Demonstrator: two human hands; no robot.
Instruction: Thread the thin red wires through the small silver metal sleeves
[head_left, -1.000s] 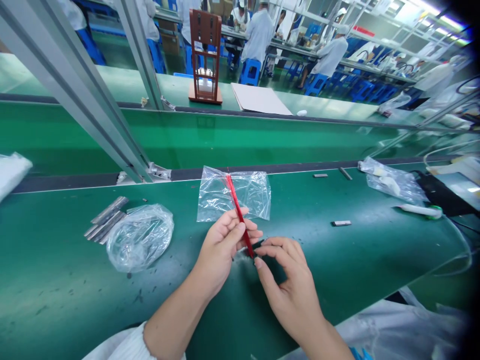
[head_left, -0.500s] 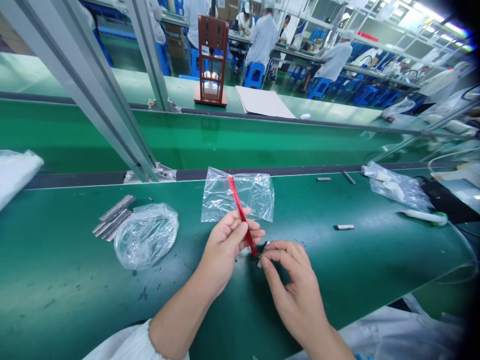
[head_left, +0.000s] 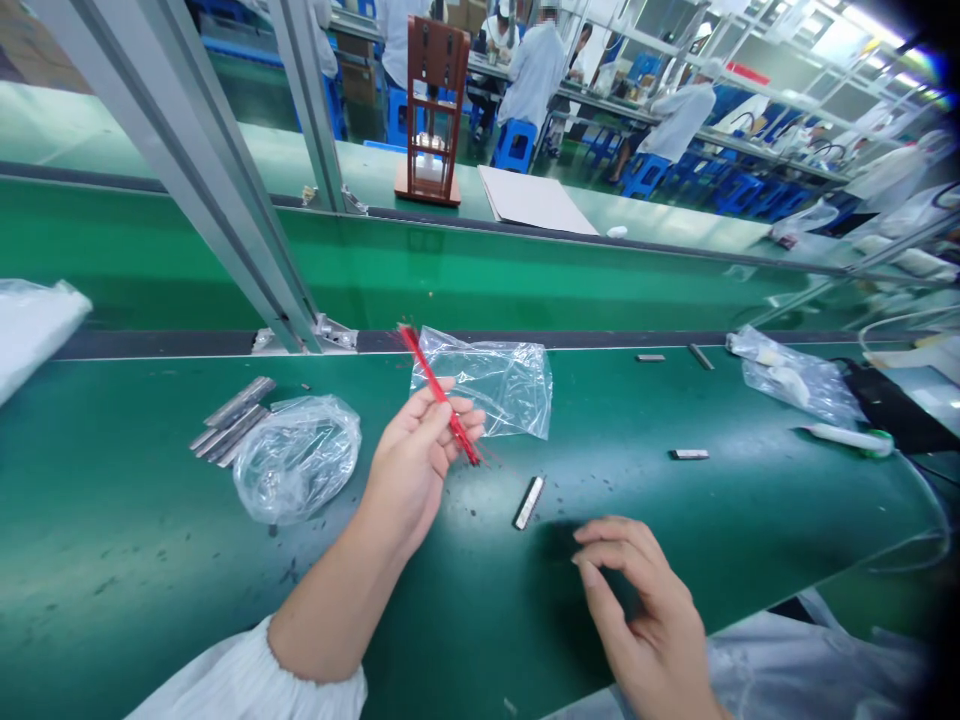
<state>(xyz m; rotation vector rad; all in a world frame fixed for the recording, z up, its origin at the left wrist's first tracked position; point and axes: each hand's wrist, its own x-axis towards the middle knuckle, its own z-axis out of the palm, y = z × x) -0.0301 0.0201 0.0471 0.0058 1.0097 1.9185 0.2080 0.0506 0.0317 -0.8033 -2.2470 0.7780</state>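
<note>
My left hand (head_left: 420, 450) holds a thin bundle of red wires (head_left: 439, 392) between thumb and fingers, slanting up to the left. Behind it a flat clear plastic bag (head_left: 510, 385) lies on the green bench. To the right, my right hand (head_left: 645, 600) hovers with thumb and index finger close together; whether anything tiny is between them is too small to tell. A small dark piece with a pale top (head_left: 529, 502) lies on the bench between the two hands.
Left of my hands sit a crumpled clear bag (head_left: 300, 460) and a stack of grey strips (head_left: 234, 415). Small strips (head_left: 690, 454), a white-and-green tool (head_left: 847, 436) and another bag (head_left: 795, 375) lie right. A metal post (head_left: 225, 190) rises behind. People sit farther back.
My left hand has moved left with the red wires. My right hand has drawn away to the lower right, and the small dark piece now lies uncovered between them.
</note>
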